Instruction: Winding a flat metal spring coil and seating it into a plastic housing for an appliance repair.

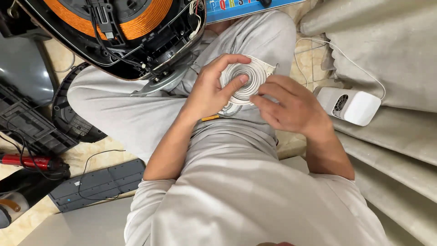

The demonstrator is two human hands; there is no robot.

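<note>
A white round disc (pixel 248 77) with grey rings is held over the lap. It is gripped by the left hand (pixel 209 89), thumb pressed on top. Its right edge is pinched by the right hand (pixel 291 107). An opened cooker (pixel 123 32) lies near.

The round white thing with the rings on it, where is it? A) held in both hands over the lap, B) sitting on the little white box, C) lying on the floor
A: the round white disc is gripped by the left hand and the right hand above the person's lap, away from the little white box.
</note>
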